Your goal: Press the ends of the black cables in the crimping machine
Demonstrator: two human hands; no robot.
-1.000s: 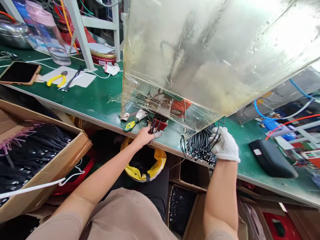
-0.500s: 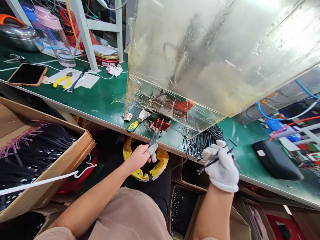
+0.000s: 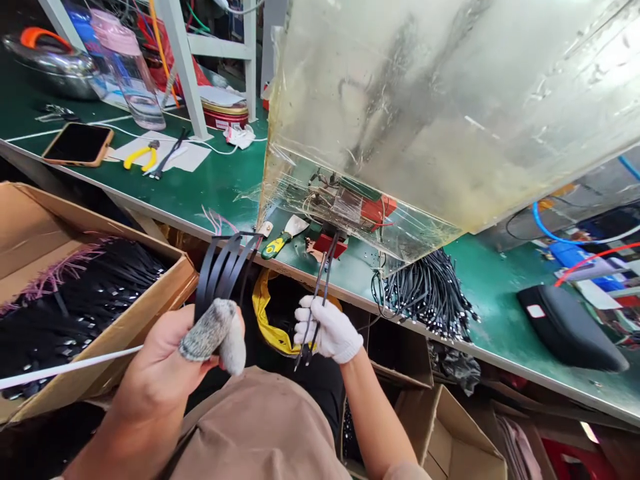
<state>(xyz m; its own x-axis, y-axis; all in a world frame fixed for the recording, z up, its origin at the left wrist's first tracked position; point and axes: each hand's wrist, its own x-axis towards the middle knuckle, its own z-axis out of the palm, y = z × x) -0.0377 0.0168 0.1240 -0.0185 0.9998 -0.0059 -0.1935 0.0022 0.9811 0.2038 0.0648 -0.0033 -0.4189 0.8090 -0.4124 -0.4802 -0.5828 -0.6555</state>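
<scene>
My left hand [image 3: 167,357], with grey cloth covers on some fingers, grips a fan of flat black cables [image 3: 217,270]. Thin pink wires show at their upper ends. My right hand [image 3: 333,332], in a white glove, is closed round a few thin black cables [image 3: 325,280]. These run up to a red block [image 3: 334,245] at the table's edge, below a clear plastic shield [image 3: 370,127]. Whether their upper ends go into the block cannot be made out. Below and between my hands is a yellow-rimmed bag [image 3: 263,320].
A pile of black cables [image 3: 430,293] lies right of the red block, and a green-yellow scraper [image 3: 283,245] left of it. A cardboard box [image 3: 175,283] of cables stands at left. Farther back are yellow-handled cutters [image 3: 141,155], a phone [image 3: 79,143] and a bottle [image 3: 127,73]. A black case [image 3: 570,327] sits at right.
My left hand has moved from the red block to the lower left and now holds the flat cables. My right hand has swung left from the cable pile to below the block.
</scene>
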